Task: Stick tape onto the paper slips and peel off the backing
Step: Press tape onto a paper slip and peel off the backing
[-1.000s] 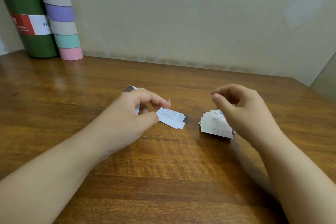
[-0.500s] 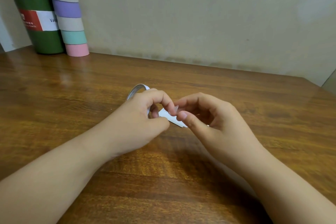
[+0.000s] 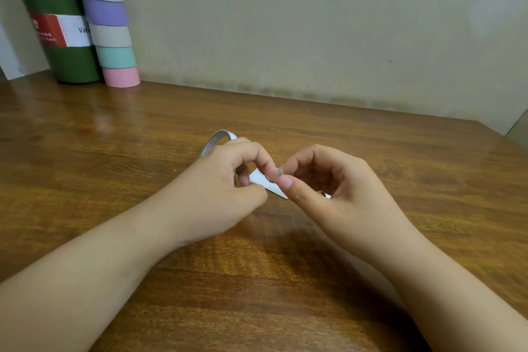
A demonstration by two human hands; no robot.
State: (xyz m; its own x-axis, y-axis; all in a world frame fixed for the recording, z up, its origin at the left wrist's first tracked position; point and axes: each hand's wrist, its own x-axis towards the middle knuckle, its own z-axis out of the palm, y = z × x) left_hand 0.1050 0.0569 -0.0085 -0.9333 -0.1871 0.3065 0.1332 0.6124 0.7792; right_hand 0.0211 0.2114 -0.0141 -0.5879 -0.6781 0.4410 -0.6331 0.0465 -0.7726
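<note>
My left hand (image 3: 225, 188) holds a small white paper slip (image 3: 267, 184) over the middle of the wooden table (image 3: 114, 151). A roll of white tape (image 3: 215, 141) pokes out behind that hand's knuckles. My right hand (image 3: 334, 194) meets the left one, its thumb and forefinger pinching a small tab (image 3: 279, 171) at the slip's top edge. The pile of paper slips is hidden behind my right hand, apart from a small corner (image 3: 327, 195).
A dark green bottle (image 3: 61, 37) with a red and white label stands at the far left against the wall. Beside it rises a stack of pastel tape rolls (image 3: 110, 26). The table's right corner (image 3: 491, 128) lies at the far right.
My right hand has moved left from the pile of slips to the slip in my left hand and now pinches its top edge. The left hand has stayed in place.
</note>
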